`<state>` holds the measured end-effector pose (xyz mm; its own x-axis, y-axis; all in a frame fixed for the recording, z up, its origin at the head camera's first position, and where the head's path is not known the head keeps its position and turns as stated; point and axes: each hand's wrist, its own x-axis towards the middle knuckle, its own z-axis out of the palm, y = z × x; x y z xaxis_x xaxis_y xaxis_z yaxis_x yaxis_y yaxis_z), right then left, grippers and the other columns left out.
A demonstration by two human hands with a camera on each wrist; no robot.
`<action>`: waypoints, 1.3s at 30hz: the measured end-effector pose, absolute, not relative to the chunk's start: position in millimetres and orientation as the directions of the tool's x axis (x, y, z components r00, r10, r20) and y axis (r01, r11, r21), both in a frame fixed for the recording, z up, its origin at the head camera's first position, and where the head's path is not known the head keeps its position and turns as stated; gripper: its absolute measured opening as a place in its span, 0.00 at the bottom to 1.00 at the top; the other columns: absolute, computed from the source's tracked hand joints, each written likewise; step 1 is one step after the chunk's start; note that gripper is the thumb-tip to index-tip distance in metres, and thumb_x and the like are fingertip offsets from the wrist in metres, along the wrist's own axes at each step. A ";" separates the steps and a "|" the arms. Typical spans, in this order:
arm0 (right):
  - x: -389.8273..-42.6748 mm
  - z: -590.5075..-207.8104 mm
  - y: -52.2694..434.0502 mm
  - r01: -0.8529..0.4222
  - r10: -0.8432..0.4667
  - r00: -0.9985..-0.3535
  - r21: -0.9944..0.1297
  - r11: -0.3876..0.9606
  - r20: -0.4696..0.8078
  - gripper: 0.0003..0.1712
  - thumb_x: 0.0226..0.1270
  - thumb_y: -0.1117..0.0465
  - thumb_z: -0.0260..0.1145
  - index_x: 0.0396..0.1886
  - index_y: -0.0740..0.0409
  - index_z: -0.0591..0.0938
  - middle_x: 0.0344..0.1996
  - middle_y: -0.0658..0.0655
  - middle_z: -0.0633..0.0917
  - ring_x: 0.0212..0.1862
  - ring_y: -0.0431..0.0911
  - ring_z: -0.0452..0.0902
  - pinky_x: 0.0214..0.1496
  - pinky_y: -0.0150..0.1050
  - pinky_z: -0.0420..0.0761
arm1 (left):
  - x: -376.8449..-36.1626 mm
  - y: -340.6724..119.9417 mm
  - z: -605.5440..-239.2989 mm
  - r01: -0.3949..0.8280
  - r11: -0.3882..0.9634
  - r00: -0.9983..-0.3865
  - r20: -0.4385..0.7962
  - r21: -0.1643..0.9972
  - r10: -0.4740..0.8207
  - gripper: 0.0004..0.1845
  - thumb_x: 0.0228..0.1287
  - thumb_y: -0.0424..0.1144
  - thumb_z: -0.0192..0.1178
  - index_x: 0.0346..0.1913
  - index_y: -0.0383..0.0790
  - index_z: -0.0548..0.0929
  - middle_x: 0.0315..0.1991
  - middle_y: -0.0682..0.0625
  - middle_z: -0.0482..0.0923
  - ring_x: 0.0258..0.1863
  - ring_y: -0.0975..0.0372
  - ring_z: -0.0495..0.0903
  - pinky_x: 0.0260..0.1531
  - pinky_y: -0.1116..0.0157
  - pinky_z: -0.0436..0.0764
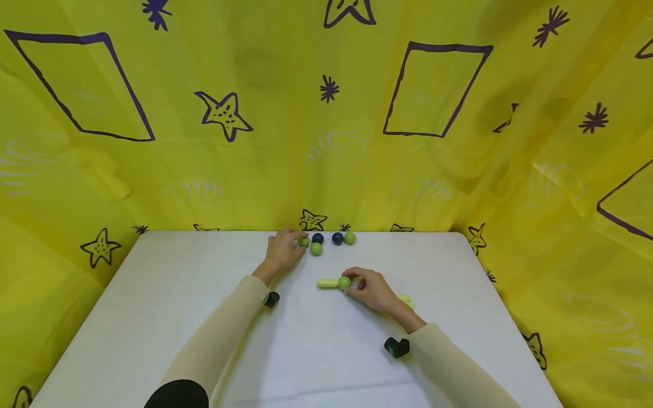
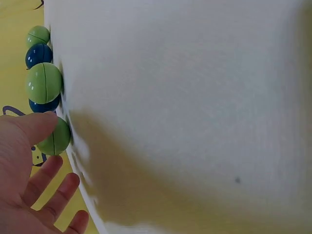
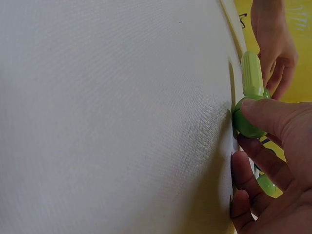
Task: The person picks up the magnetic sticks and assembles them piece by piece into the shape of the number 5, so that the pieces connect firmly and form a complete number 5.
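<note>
At the table's far side my left hand (image 1: 284, 251) has its thumb and fingers around a green ball (image 2: 57, 139), pinching it. Right beside it are a dark blue ball (image 1: 318, 238) and another green ball (image 1: 316, 249). My right hand (image 1: 374, 290) pinches a green ball (image 1: 344, 283) between thumb and fingertips, nearer to me. From that ball a pale green ribbed stick (image 1: 327, 283) extends leftward, its end against the ball. The right wrist view shows the stick (image 3: 252, 73) and the ball (image 3: 248, 122) in line, the thumb over the ball.
Farther right along the far edge sit a dark blue ball (image 1: 338, 238) and a green ball (image 1: 350, 238), side by side. Pale green pieces (image 1: 405, 300) lie partly hidden behind my right wrist. A yellow patterned curtain (image 1: 285, 170) surrounds the white table (image 1: 194, 294).
</note>
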<state>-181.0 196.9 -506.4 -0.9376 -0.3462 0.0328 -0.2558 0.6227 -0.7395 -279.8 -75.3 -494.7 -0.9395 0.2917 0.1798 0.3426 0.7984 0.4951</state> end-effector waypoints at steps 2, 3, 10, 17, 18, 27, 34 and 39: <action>-180.5 -506.4 196.0 -0.259 -0.349 -0.936 -0.739 0.622 0.035 0.19 0.66 0.63 0.74 0.56 0.52 0.85 0.45 0.50 0.86 0.31 0.41 0.73 0.32 0.33 0.73 | -280.6 -76.7 -497.1 0.342 0.797 -0.939 0.203 0.498 0.277 0.19 0.66 0.39 0.69 0.59 0.43 0.85 0.59 0.42 0.83 0.60 0.45 0.78 0.53 0.42 0.70; -180.2 -506.1 195.6 -0.260 -0.350 -0.936 -0.739 0.622 0.035 0.19 0.66 0.63 0.74 0.56 0.52 0.85 0.45 0.50 0.86 0.32 0.41 0.73 0.32 0.33 0.73 | -280.9 -77.6 -498.5 0.340 0.793 -0.940 0.213 0.505 0.268 0.19 0.65 0.39 0.69 0.58 0.42 0.85 0.57 0.42 0.84 0.58 0.45 0.80 0.52 0.43 0.70; -178.7 -503.3 196.5 -0.267 -0.349 -0.936 -0.732 0.626 0.043 0.20 0.65 0.63 0.75 0.56 0.53 0.84 0.44 0.49 0.85 0.31 0.42 0.73 0.32 0.34 0.74 | -284.0 -87.8 -505.3 0.315 0.753 -0.948 0.233 0.578 0.217 0.14 0.64 0.40 0.70 0.50 0.40 0.84 0.51 0.44 0.87 0.52 0.47 0.83 0.57 0.46 0.71; -178.6 -503.7 196.2 -0.262 -0.346 -0.937 -0.733 0.628 0.038 0.19 0.65 0.63 0.75 0.56 0.52 0.84 0.44 0.49 0.85 0.31 0.42 0.73 0.31 0.33 0.73 | -284.6 -95.2 -506.8 0.336 0.735 -0.941 0.249 0.588 0.231 0.18 0.62 0.37 0.69 0.54 0.38 0.84 0.49 0.41 0.86 0.49 0.46 0.82 0.58 0.45 0.73; -178.6 -503.8 196.1 -0.261 -0.345 -0.938 -0.732 0.629 0.038 0.19 0.65 0.63 0.75 0.56 0.52 0.84 0.44 0.49 0.85 0.31 0.42 0.73 0.31 0.33 0.73 | -284.7 -95.4 -507.1 0.341 0.733 -0.939 0.254 0.588 0.234 0.18 0.62 0.36 0.69 0.55 0.38 0.84 0.48 0.41 0.86 0.49 0.46 0.82 0.57 0.45 0.73; -179.2 -505.8 194.9 -0.258 -0.339 -0.940 -0.729 0.634 0.038 0.19 0.65 0.63 0.75 0.56 0.51 0.85 0.44 0.48 0.85 0.31 0.41 0.73 0.32 0.33 0.73 | -285.2 -98.1 -508.5 0.335 0.721 -0.942 0.242 0.606 0.234 0.15 0.61 0.37 0.69 0.51 0.38 0.86 0.47 0.42 0.87 0.48 0.48 0.82 0.56 0.47 0.75; -180.7 -503.7 193.8 -0.261 -0.354 -0.935 -0.716 0.648 0.021 0.20 0.66 0.62 0.75 0.57 0.51 0.84 0.45 0.48 0.85 0.31 0.41 0.73 0.32 0.33 0.73 | -276.2 -101.7 -506.0 0.316 0.703 -0.948 0.192 0.638 0.253 0.14 0.61 0.38 0.69 0.50 0.40 0.87 0.46 0.44 0.87 0.43 0.51 0.77 0.50 0.50 0.73; -180.6 -500.7 193.7 -0.267 -0.351 -0.936 -0.709 0.653 0.030 0.19 0.66 0.63 0.74 0.56 0.52 0.84 0.45 0.49 0.85 0.30 0.41 0.72 0.32 0.33 0.73 | -266.5 -102.2 -505.3 0.323 0.689 -0.944 0.171 0.649 0.281 0.15 0.60 0.38 0.70 0.50 0.41 0.87 0.46 0.46 0.87 0.42 0.52 0.77 0.50 0.51 0.73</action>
<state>-180.6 193.7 -500.7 -0.9361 -0.3505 0.0301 -0.2673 0.6530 -0.7086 -266.5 -102.2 -505.3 -0.9442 0.2812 0.1713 0.3229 0.6888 0.6491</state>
